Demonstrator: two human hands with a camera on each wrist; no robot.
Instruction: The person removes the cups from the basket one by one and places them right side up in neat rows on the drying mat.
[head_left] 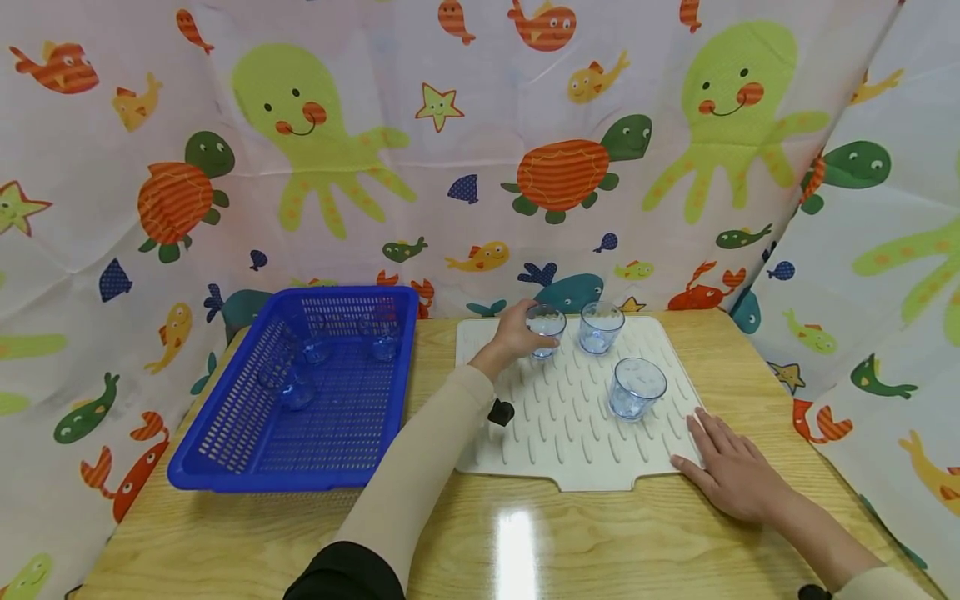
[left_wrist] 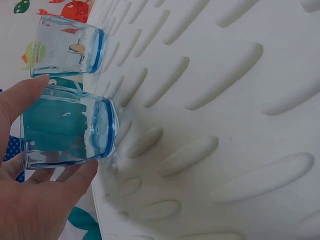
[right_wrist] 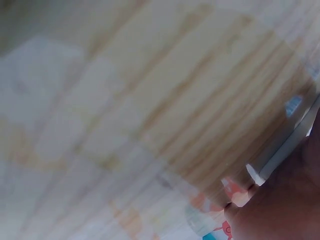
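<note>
My left hand grips a clear bluish drinking glass at the back left of a white ridged drainboard. In the left wrist view, thumb and fingers lie on opposite sides of this glass, and its base is at the board's surface; whether it touches I cannot tell. Just right of it stands a second glass. A third glass stands upright nearer the front right. My right hand lies flat, fingers extended, at the board's right edge and holds nothing.
A blue plastic basket stands on the left of the wooden table, with several glasses inside. A curtain printed with sea animals hangs behind the table and along its sides.
</note>
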